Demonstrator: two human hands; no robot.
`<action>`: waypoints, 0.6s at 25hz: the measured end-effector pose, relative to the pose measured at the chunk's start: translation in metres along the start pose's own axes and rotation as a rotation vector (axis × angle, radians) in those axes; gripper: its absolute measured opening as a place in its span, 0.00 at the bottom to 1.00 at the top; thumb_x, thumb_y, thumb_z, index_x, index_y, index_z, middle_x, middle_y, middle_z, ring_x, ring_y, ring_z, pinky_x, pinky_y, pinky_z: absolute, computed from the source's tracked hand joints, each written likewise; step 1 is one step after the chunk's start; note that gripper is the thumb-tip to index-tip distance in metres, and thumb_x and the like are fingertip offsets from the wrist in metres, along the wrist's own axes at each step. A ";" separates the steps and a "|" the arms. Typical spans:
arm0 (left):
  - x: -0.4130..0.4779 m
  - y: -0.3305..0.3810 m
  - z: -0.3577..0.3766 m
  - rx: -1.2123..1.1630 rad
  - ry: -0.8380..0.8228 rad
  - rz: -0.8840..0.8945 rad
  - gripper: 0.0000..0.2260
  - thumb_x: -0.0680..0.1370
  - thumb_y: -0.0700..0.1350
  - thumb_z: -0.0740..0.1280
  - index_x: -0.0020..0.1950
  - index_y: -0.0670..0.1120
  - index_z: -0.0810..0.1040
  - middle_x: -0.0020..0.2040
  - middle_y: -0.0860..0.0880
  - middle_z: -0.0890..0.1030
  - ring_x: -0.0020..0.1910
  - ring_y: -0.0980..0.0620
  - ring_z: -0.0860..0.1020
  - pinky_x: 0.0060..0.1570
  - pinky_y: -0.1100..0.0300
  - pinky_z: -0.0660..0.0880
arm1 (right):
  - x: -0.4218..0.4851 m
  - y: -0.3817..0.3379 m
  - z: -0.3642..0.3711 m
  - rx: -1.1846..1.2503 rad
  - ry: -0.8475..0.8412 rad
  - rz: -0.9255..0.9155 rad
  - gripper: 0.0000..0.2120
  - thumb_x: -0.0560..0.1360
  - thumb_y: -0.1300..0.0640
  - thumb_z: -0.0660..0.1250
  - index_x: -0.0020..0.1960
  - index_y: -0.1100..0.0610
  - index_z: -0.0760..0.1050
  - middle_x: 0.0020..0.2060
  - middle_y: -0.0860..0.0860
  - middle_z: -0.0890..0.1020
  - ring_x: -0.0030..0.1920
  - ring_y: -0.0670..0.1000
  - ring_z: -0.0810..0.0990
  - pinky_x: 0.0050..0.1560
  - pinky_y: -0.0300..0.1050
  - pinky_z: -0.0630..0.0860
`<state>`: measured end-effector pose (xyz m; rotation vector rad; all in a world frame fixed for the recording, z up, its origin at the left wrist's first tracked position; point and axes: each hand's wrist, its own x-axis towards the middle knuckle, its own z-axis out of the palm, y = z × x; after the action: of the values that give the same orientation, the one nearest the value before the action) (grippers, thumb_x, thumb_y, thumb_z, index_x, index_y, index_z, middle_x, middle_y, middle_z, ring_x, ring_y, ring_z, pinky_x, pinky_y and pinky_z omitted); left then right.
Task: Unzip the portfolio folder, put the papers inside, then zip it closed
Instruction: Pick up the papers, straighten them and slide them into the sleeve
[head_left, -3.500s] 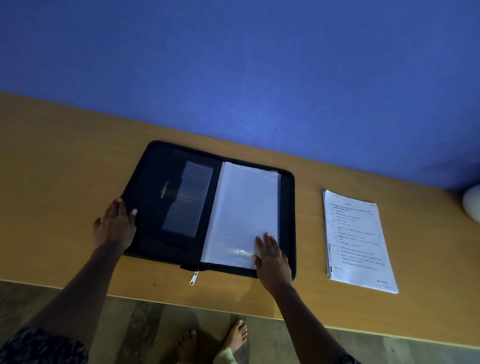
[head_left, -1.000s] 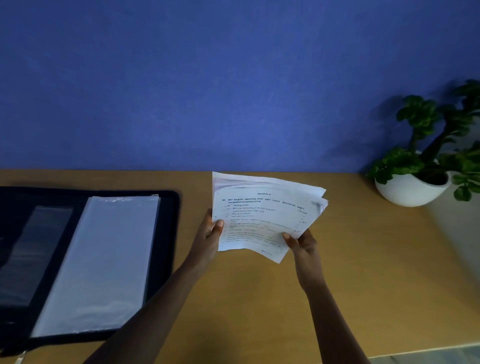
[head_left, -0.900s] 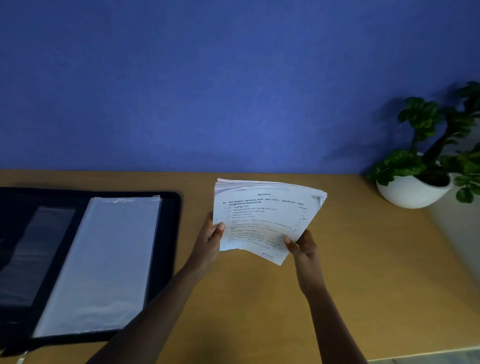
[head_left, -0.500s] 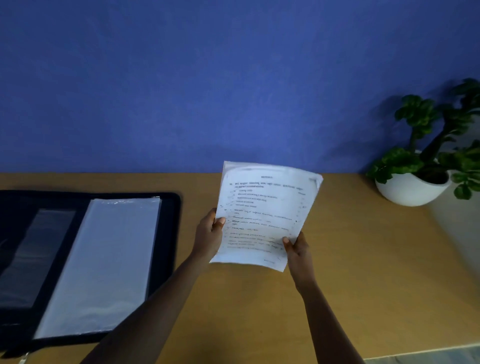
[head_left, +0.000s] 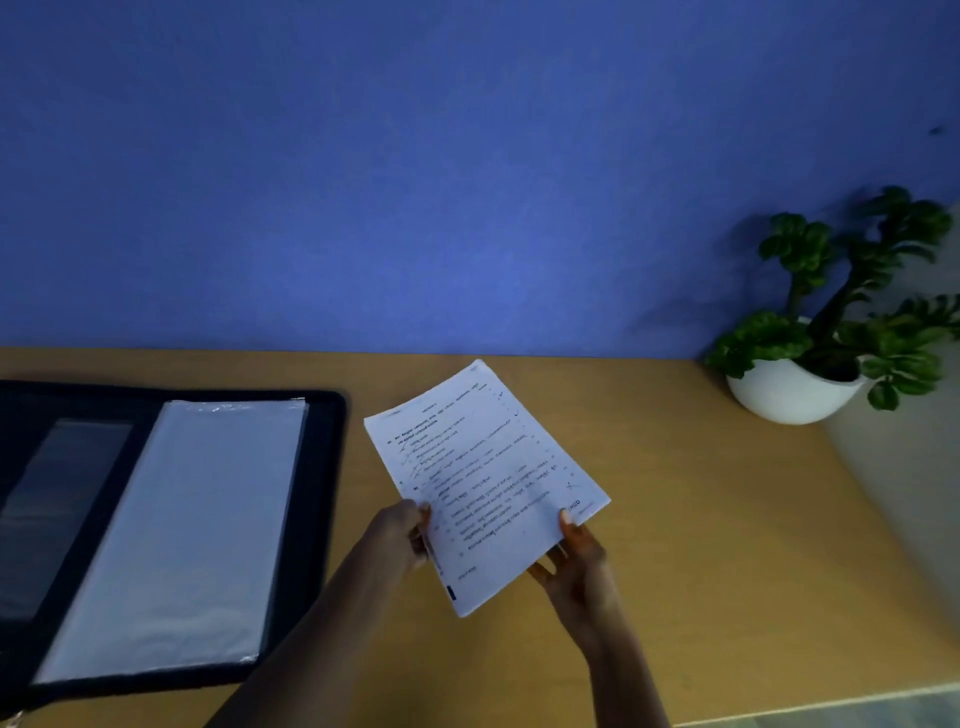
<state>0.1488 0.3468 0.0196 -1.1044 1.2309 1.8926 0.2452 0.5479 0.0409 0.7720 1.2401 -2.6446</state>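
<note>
Papers (head_left: 485, 483) in both hands, clear of portfolio folder's (head_left: 327, 519) edge

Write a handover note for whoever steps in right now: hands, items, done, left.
Left hand: gripping the papers at their left edge.
Right hand: gripping their lower right corner.
Papers: one stack, held above the table, right of the portfolio folder.
Folder: unzipped, lying open flat, clear sleeves facing up.
Done: unzipping, picking up the papers.
Left: put the papers inside, close the folder, zip it.
</note>
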 end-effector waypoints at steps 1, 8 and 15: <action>-0.001 -0.006 0.002 -0.031 -0.004 -0.016 0.05 0.80 0.36 0.63 0.54 0.36 0.75 0.44 0.40 0.78 0.42 0.43 0.77 0.52 0.44 0.77 | -0.002 0.014 0.007 -0.009 0.029 -0.025 0.16 0.75 0.57 0.68 0.63 0.56 0.78 0.58 0.55 0.84 0.58 0.56 0.82 0.53 0.58 0.80; -0.004 -0.012 0.005 -0.090 -0.071 0.015 0.09 0.78 0.33 0.65 0.59 0.36 0.75 0.42 0.40 0.80 0.40 0.44 0.78 0.49 0.47 0.76 | -0.002 0.017 0.002 -0.234 0.225 -0.235 0.08 0.79 0.66 0.63 0.54 0.62 0.80 0.40 0.49 0.87 0.42 0.51 0.83 0.42 0.50 0.77; 0.011 0.065 -0.013 0.717 0.053 0.548 0.27 0.78 0.43 0.68 0.75 0.46 0.63 0.72 0.44 0.70 0.69 0.41 0.70 0.68 0.46 0.68 | -0.004 -0.036 -0.065 -0.281 -0.006 -0.231 0.12 0.75 0.64 0.65 0.57 0.61 0.82 0.55 0.58 0.85 0.55 0.55 0.84 0.49 0.50 0.82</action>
<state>0.0935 0.3106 0.0339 -0.4532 2.1722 1.5314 0.2632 0.6194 0.0327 0.6071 1.7452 -2.5512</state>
